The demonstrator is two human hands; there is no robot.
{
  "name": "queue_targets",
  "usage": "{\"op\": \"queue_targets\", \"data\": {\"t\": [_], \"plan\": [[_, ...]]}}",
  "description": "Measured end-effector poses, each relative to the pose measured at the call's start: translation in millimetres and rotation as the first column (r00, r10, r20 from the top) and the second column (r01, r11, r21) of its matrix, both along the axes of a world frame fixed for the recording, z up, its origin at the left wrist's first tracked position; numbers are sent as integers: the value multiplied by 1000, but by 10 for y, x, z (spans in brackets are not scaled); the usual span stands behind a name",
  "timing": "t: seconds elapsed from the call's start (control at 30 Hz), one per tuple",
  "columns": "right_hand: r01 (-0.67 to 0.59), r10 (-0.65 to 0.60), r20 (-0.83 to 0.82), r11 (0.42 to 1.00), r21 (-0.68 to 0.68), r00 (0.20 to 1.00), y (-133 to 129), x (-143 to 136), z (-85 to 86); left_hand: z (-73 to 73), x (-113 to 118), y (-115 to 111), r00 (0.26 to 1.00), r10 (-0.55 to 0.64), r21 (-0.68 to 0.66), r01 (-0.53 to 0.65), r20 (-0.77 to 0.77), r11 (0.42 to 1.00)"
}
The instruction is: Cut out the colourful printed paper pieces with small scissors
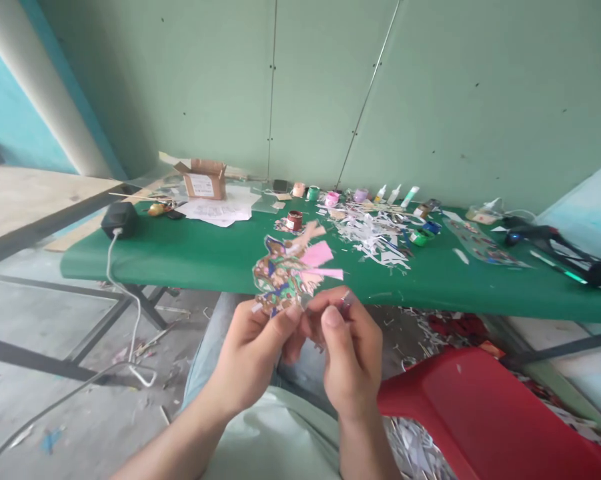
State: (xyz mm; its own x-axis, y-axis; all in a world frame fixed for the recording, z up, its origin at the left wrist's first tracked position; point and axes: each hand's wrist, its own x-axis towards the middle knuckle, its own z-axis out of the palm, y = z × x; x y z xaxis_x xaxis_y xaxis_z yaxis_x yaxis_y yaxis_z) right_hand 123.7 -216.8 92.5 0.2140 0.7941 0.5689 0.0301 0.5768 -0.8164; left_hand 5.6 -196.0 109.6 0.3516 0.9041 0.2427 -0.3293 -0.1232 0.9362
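A patterned paper cutout (280,273) in brown, green and blue, with pink and peach paper strips fanning out on its right side, is held up in front of me. My left hand (255,353) pinches its lower edge between thumb and fingers. Close beside it, my right hand (353,353) is closed, its fingertips at the cutout's lower right corner. A small shiny bit shows at the right index finger, too blurred to name. Beyond the cutout, an open jar of brown paint (294,221) stands on the green table (220,257).
White paper scraps (375,230) are heaped on the table, near paint jars (331,199) and glue tubes (409,197). A cardboard box (207,181) stands on papers at the left, near a black adapter (120,219) with a cable. A red chair (485,407) is at my right.
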Motion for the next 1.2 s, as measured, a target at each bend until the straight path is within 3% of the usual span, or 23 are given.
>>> {"op": "queue_targets", "data": {"t": [0.13, 0.27, 0.43, 0.8, 1.2], "plan": [[97, -137, 372, 988, 123, 918, -29, 58, -23, 32, -37, 0, 995, 11, -142, 3, 96, 990], [111, -225, 525, 964, 241, 821, -19, 73, 1, 81, -70, -16, 997, 15, -170, -2, 72, 985], [101, -257, 546, 949, 299, 797, -2, 55, 14, 91, -95, -52, 998, -42, -171, 49, 46, 984], [189, -370, 493, 906, 377, 788, 8, -47, -88, 117, -86, -98, 982, -126, -225, 155, 138, 962], [292, -526, 490, 829, 476, 695, 62, -73, -172, 128, -63, -87, 989, -96, -229, 121, 116, 966]]}}
